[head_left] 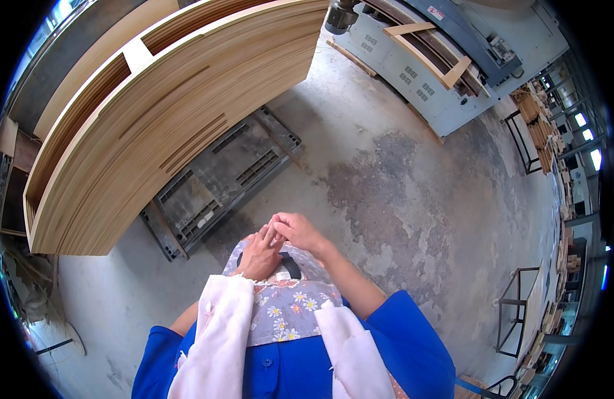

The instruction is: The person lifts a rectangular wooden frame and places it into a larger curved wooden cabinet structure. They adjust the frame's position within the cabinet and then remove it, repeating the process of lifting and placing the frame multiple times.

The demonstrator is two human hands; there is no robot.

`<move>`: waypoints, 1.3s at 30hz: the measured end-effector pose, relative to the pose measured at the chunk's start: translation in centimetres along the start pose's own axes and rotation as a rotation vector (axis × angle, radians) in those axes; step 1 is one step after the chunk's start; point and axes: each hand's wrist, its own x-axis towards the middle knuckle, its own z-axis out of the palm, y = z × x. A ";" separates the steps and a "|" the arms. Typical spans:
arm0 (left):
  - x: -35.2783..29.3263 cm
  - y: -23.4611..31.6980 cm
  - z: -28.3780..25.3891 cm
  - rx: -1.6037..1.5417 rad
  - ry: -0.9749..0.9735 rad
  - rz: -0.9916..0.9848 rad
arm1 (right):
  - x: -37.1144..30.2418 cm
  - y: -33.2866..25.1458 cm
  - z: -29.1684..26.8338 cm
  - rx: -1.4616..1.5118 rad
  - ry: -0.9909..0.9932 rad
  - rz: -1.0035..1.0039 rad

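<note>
In front of my body, both hands meet above a flowered grey apron [280,312]. My left hand [259,256] has its fingers stretched forward, with nothing seen in them. Coming from the right, my right hand [297,231] is closed, its curled fingers touching the fingertips of the left one. Whether something small sits between them cannot be made out. Just behind the hands, a black strap [291,266] shows at the apron. A white cloth [217,326] hangs down from my shoulders over blue sleeves.
Ahead to the left, a tall stack of curved wooden panels [154,113] rests on a dark metal pallet [220,176]. A grey machine [413,80] with wooden strips stands at the far right. Stained concrete floor [400,199] lies between. Metal-framed racks [513,302] line the right side.
</note>
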 end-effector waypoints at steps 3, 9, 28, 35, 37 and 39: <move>-0.2 -0.3 0.1 -0.026 -0.027 0.011 | -0.1 -1.0 0.0 -0.032 0.001 0.045; -0.2 0.0 -0.3 -0.079 -0.022 -0.025 | 0.1 -1.6 -0.3 -0.030 -0.034 0.000; -0.4 -0.3 -0.3 0.136 -0.132 -0.114 | 0.4 -0.9 0.2 -0.019 0.002 -0.006; -0.1 0.3 -0.9 0.139 -0.154 -0.177 | 0.5 -1.8 0.2 -0.153 0.008 -0.025; -0.2 0.3 -1.0 0.145 -0.192 -0.199 | 0.4 -1.9 0.4 -0.122 0.009 -0.032; -0.3 0.2 -1.0 0.146 -0.193 -0.197 | 0.4 -1.8 0.6 -0.118 0.026 -0.025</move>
